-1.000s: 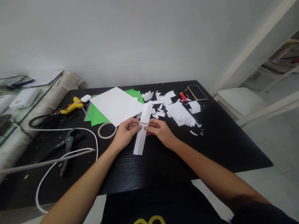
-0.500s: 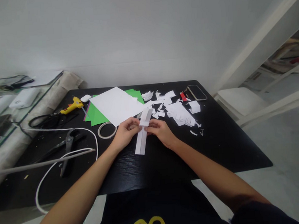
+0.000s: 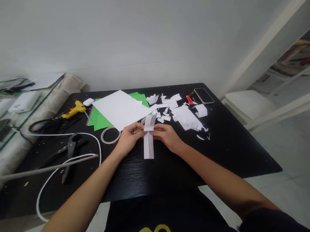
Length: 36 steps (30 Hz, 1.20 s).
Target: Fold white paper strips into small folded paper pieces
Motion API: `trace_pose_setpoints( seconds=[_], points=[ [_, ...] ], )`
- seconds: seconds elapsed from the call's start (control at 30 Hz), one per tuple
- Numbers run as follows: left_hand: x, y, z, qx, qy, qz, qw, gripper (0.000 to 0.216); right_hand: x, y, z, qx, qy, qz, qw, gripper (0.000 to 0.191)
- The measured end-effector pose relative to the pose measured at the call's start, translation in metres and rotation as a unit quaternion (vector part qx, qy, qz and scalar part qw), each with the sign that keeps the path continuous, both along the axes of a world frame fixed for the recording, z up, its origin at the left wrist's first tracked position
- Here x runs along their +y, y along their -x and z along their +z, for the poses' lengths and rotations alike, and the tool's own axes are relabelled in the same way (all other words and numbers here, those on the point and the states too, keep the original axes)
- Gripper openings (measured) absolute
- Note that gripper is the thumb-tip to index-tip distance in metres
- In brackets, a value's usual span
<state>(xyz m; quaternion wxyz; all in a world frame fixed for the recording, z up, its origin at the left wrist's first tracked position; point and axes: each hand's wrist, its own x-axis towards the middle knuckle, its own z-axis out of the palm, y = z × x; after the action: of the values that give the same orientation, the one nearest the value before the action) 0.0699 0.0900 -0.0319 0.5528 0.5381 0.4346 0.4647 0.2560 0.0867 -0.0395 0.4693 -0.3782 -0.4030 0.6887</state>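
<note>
Between my hands is a folded white paper strip point(image 3: 148, 146), creased lengthwise along its lower part, with a cross fold near the middle and a flap standing up behind it. My left hand point(image 3: 131, 137) pinches its left edge at the fold, thumb toward me. On the opposite edge my right hand point(image 3: 167, 136) pinches it at the same height. The fingertips behind the paper are partly hidden. Just left of my left hand lies a roll of tape point(image 3: 102, 136). Beyond the hands are a white paper sheet point(image 3: 120, 109) and green sheets point(image 3: 99, 121).
Torn paper scraps point(image 3: 188, 117) spread over the black table point(image 3: 200, 155) at the right, near a red lighter-like item point(image 3: 189, 99) and a phone point(image 3: 204, 95). A yellow glue gun point(image 3: 76, 109), pliers point(image 3: 71, 150) and a white cable point(image 3: 97, 143) lie at the left.
The lower end of the paper strip has swung slightly to the right, so the strip now points more straight toward me. Both hands keep their pinch in nearly the same place.
</note>
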Motion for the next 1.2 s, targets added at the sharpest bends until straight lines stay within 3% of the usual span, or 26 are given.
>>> trace_pose_setpoints(
  seconds=[1.2],
  points=[
    [0.0005, -0.0003, -0.0001, -0.039, 0.016, -0.010, 0.999, 0.016, -0.0006, 0.0000, 0.0033, -0.007, 0.002, -0.025, 1.000, 0.022]
  ],
)
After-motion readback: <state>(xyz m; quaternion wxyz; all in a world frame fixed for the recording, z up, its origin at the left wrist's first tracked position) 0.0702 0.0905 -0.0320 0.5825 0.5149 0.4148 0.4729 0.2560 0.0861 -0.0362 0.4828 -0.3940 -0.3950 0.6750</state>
